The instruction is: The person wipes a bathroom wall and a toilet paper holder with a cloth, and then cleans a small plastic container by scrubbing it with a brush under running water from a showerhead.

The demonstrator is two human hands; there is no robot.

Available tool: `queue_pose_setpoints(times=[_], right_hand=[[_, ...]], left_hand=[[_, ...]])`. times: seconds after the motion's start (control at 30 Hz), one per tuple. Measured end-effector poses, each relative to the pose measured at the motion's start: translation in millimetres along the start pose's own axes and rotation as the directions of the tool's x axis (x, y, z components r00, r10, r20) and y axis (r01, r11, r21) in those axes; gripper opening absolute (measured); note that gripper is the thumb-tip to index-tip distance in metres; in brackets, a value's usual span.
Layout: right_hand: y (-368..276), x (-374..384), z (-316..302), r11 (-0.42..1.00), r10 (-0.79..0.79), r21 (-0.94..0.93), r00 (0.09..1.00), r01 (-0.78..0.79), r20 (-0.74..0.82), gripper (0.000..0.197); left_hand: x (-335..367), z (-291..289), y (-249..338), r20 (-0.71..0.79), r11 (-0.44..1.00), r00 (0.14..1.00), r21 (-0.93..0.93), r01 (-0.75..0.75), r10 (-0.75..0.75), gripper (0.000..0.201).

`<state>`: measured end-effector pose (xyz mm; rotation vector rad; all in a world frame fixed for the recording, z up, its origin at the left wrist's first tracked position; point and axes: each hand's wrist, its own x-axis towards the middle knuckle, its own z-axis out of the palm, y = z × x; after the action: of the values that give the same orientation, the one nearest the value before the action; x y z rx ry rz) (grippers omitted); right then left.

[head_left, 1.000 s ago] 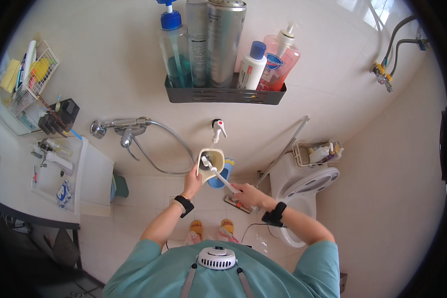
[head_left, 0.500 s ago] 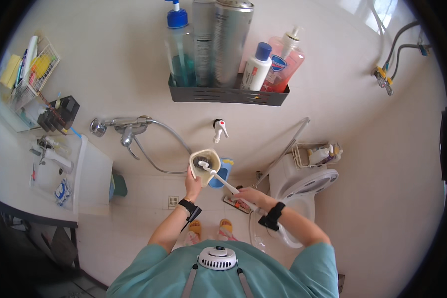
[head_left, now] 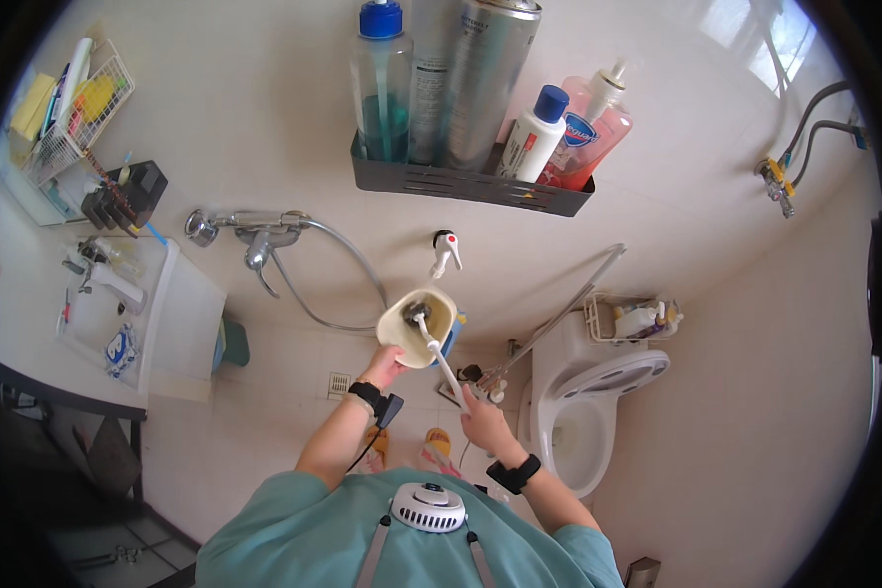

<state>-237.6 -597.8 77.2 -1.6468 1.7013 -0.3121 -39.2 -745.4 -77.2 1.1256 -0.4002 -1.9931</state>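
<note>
My left hand (head_left: 383, 367) is closed on the near left rim of a cream plastic container (head_left: 394, 331), holding it tilted with its opening in view. In my right hand (head_left: 486, 423) is the long white handle of a scrub brush (head_left: 444, 365). The brush's dark, round head sits inside the container, against its far inner wall. A small white tap (head_left: 446, 255) on the wall is just beyond the container. Partly hidden behind the container is a blue plastic item (head_left: 453, 340).
A dark wall shelf (head_left: 470, 186) with several bottles and cans juts out ahead. A chrome shower mixer (head_left: 260, 235) with its hose is at left, beside a washbasin (head_left: 157, 323). On the right stands a toilet (head_left: 578, 421) with its lid raised. A floor drain (head_left: 339, 384) lies below.
My right hand has moved left and nearer to me, and the brush handle now slants more steeply. The container has turned, showing more of its inside. The whole view has shifted slightly.
</note>
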Motion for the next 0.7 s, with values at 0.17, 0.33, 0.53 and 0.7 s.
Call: queue_pose_setpoints(times=[0.17, 0.33, 0.53, 0.7], right_hand=[[-24.0, -18.9, 1.5, 0.897, -0.064, -0.441, 0.978, -0.030, -0.197, 0.054], [-12.0, -7.5, 17.5, 0.902, -0.169, -0.427, 0.966, 0.070, -0.198, 0.054], [-5.5, 10.6, -11.3, 0.994, -0.107, 0.005, 0.994, 0.107, -0.004, 0.054], [7.7, 8.9, -19.1, 0.973, -0.174, -0.160, 0.984, 0.165, -0.044, 0.057]], left_hand=[[-29.5, 41.6, 1.7, -0.030, 0.991, 0.997, 0.116, -0.069, 0.073, 0.045], [-38.2, 58.6, -3.2, -0.048, 0.949, 0.970, 0.224, -0.221, 0.237, 0.046], [-32.5, 51.2, 6.2, -0.016, 0.960, 0.980, 0.203, -0.193, 0.200, 0.048], [-30.7, 49.4, 11.6, -0.019, 0.957, 0.970, 0.168, -0.236, 0.243, 0.049]])
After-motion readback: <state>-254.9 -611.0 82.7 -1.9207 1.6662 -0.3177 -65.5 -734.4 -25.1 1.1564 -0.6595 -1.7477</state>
